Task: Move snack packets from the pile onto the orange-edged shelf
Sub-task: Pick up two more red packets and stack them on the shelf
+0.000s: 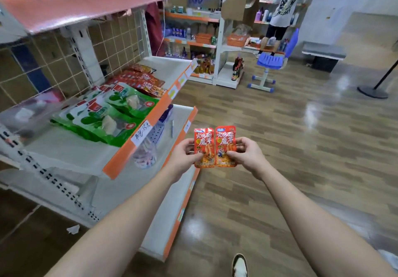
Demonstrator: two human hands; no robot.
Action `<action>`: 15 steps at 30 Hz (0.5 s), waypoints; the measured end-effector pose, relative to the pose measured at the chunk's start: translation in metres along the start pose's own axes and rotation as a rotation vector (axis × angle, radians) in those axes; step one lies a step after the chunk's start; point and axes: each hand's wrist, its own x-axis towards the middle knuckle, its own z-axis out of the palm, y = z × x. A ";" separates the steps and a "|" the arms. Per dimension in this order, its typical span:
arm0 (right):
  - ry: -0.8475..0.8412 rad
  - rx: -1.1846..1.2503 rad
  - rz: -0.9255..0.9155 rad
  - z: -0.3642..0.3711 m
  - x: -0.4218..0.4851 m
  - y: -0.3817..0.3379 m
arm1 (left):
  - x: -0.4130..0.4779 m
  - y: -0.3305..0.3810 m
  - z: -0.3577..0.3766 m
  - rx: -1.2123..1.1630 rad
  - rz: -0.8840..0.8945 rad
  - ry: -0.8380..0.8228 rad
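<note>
In the head view, the person is standing in a shop aisle and holding two small red snack packets upright, side by side, out in front of the body. The left hand [185, 155] is pinching the left packet [203, 145] by its lower edge, thumb on the printed face. The right hand [247, 154] is gripping the right packet [226, 143] the same way. The two packets are touching along their inner edges and hanging over the wooden floor [280, 126], just off the front corner of the lower shelf [178, 192].

The orange-edged shelf [71, 149] is sitting up and to the left of the hands. It is carrying green packets [112, 113] near its front and a row of red packets [140, 80] farther along, with a bare stretch at its near end. The pile the packets are meant to come from is not clearly showing here.

The step in hand looks like the carry: both packets are gripped and facing the camera, but neither is on the shelf yet. The next move is probably calling for both arms to swing left and up, clearing the orange front strip [150, 115]. The packets could then be laid on the bare stretch or beside the matching red ones without knocking the green ones.

Far off, another person [284, 7] is reaching into other shelving behind a blue chair [271, 61].
</note>
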 end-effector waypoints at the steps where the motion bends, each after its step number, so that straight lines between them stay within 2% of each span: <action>1: -0.007 0.001 -0.014 -0.008 0.018 0.001 | 0.015 0.001 0.006 -0.009 0.011 0.014; 9: -0.159 -0.044 -0.062 -0.069 0.146 -0.020 | 0.116 0.024 0.047 -0.024 0.002 0.171; 15: -0.255 -0.067 -0.121 -0.075 0.229 -0.045 | 0.175 0.045 0.050 -0.006 -0.007 0.305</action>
